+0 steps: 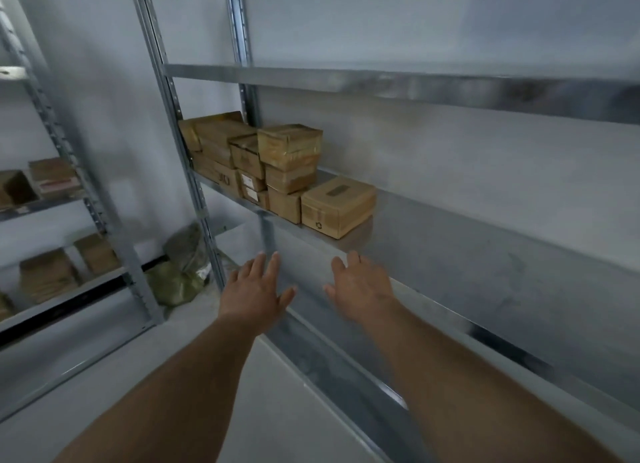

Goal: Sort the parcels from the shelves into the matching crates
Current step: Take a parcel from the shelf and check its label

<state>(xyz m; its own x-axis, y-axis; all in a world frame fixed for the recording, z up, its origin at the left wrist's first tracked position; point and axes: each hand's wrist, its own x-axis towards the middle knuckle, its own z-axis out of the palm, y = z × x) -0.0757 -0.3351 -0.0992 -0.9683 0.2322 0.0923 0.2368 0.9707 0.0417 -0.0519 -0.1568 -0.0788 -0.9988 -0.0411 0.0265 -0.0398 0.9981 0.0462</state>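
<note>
Several brown cardboard parcels are stacked at the left end of a metal shelf (450, 241). The nearest one (337, 206) sits alone at the stack's right end, with a taller taped stack (290, 147) behind it. My left hand (254, 291) and my right hand (362, 286) are both stretched forward below the shelf's front edge, fingers straight and spread, holding nothing. Both hands are short of the nearest parcel and touch nothing. No crate is in view.
A second metal rack (69, 192) at the left holds more cardboard boxes on two levels. Green-grey bags (180, 279) lie on the floor between the racks. Upright posts (187, 151) frame the shelf's left end; another shelf (381, 81) runs above.
</note>
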